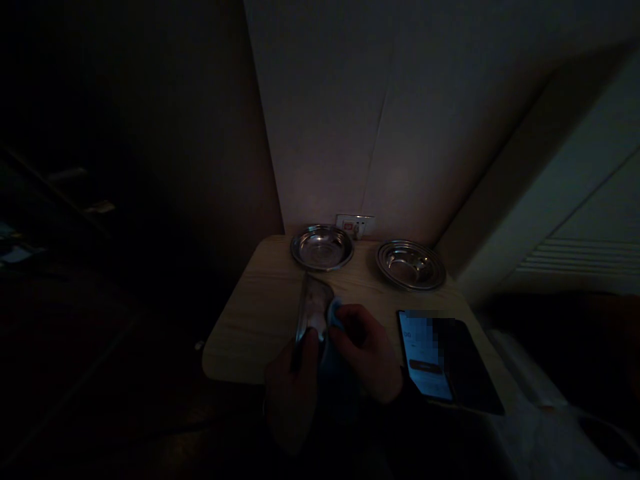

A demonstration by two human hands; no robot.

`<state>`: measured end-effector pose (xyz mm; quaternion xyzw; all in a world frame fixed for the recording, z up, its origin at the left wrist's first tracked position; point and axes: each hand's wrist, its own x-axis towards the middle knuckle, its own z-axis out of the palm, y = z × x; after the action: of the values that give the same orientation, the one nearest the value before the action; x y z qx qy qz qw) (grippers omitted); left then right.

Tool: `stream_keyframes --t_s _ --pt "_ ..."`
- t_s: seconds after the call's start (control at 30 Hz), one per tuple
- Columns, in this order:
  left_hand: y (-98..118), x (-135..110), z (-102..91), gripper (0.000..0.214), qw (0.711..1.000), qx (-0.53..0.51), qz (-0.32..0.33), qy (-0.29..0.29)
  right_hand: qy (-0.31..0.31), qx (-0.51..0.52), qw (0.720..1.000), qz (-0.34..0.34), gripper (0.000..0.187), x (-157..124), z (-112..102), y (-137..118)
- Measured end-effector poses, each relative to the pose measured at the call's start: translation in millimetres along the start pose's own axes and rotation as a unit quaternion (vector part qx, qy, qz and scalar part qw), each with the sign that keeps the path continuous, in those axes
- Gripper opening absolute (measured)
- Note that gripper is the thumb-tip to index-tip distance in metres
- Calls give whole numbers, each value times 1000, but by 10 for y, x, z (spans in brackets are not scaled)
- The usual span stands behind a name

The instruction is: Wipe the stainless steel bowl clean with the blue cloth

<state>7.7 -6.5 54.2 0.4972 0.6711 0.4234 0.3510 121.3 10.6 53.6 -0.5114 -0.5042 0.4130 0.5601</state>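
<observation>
In dim light my left hand (295, 387) grips the near edge of a shiny metal dish (316, 300), its thumb on the inner face. The dish is tilted up on its side above the front of a small wooden table (250, 327). My right hand (370, 350) pinches a blue cloth (334, 313) against the dish's right rim. The rest of the cloth hangs down into shadow between my hands. Beyond them a round metal plate (323, 248) lies at the back left of the table, and several stacked metal plates (410, 265) lie at the back right.
A phone with a lit screen (425, 360) and a dark cover (473, 373) lies at the table's right front. Behind the table is a pale wall (325, 133) with a socket (355, 225). At the right stands a louvred panel (590, 257). The left side is very dark.
</observation>
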Motion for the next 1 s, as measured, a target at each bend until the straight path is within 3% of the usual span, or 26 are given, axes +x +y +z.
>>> stream_keyframes --t_s 0.63,1.0 --pt "-7 -3 -2 47 1000 16 22 2 -16 4 1000 20 16 41 -32 -20" --pt "-5 5 -4 48 1000 -2 -8 7 -14 28 999 19 18 34 -5 -16"
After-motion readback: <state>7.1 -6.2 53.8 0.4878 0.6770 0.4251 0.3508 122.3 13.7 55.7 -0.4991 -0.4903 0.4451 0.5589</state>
